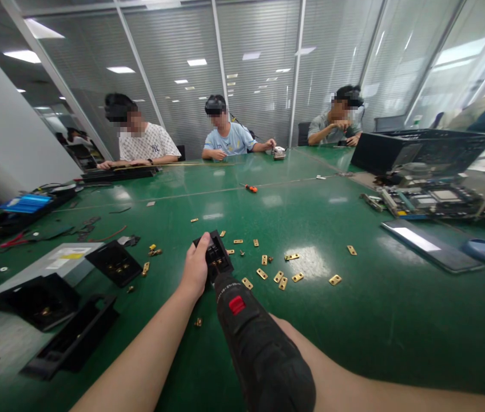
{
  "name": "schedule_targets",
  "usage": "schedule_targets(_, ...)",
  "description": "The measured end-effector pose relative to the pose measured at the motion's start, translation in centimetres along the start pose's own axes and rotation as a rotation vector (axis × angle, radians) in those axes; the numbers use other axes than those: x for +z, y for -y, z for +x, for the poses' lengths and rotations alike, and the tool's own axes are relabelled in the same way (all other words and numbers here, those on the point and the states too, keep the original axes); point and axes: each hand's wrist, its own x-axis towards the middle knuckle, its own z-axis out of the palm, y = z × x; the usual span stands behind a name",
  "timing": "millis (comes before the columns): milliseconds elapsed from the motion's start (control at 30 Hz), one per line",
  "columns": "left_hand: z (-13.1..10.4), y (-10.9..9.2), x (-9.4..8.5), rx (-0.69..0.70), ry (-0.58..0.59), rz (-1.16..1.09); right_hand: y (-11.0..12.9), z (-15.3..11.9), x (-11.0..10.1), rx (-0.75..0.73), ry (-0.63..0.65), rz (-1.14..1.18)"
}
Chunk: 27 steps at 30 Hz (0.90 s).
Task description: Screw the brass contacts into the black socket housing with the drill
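Observation:
My left hand [197,264] grips a small black plastic block [217,254], thumb on its top. A black power drill [259,343] with a red switch points away from me, its tip at the near end of the block. Behind the drill body, my right forearm reaches to it; the fingers of that hand are hidden. Small brass plates with two holes, such as one brass plate [262,273], lie scattered to the right of the block. A brass piece [198,323] rests by my left forearm.
Black housings [114,263] and a grey metal box [60,260] stand at left. A screwdriver [251,188] lies farther off. At right are a tablet-like device [431,246], a circuit board [444,200] and a black case [384,153]. Several people sit around the green table [380,332].

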Motion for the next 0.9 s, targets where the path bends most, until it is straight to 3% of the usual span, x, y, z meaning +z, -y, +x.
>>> schedule_targets(400, 0.2, 0.1, -0.1, 0.005, 0.01, -0.009, -0.4, 0.0, 0.3, 0.126, -0.03, 0.151)
schedule_targets(733, 0.2, 0.1, 0.0, 0.01, 0.03, 0.012, -3.1, 0.8, -0.3, 0.223, -0.046, 0.248)
schedule_targets(900, 0.1, 0.1, 0.1, 0.024, 0.006, 0.016, -1.7, 0.1, -0.1, 0.21, -0.016, 0.198)
